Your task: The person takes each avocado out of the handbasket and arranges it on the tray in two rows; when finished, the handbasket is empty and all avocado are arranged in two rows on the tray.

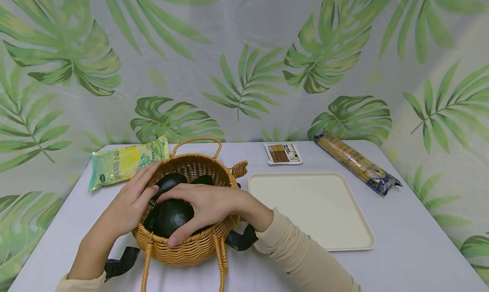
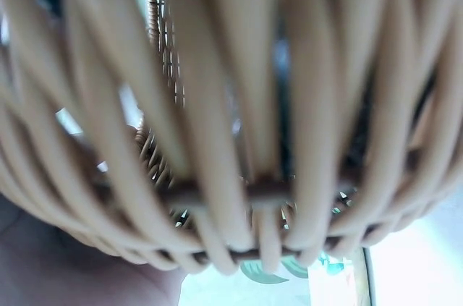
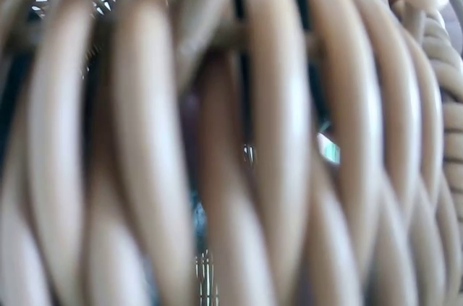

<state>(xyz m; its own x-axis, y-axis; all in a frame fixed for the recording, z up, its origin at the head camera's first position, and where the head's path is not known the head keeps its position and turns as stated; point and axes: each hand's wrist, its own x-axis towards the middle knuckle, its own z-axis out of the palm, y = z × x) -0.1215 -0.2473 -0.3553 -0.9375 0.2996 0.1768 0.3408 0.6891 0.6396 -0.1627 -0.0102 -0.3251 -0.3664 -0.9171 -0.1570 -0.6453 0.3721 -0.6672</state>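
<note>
I see both arms in long beige sleeves of soft, ribbed-looking cloth, creased at the right sleeve (image 1: pixel 302 254) in the lower middle of the head view. A black bracket-shaped camera mount sits under each wrist (image 1: pixel 121 261). My hands are bare, without rings.

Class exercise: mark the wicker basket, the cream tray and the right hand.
wicker basket (image 1: pixel 198 245): head view, front wall.
cream tray (image 1: pixel 324 215): head view, bare middle.
right hand (image 1: pixel 206 205): head view, back of hand.

One wicker basket (image 1: pixel 198 245) holds at least three dark avocados (image 1: pixel 173 215). On the table: one cream tray (image 1: pixel 311 207), one yellow-green packet (image 1: pixel 126 161), one small brown-labelled pack (image 1: pixel 283 153), one long wrapped packet (image 1: pixel 357 162).
</note>
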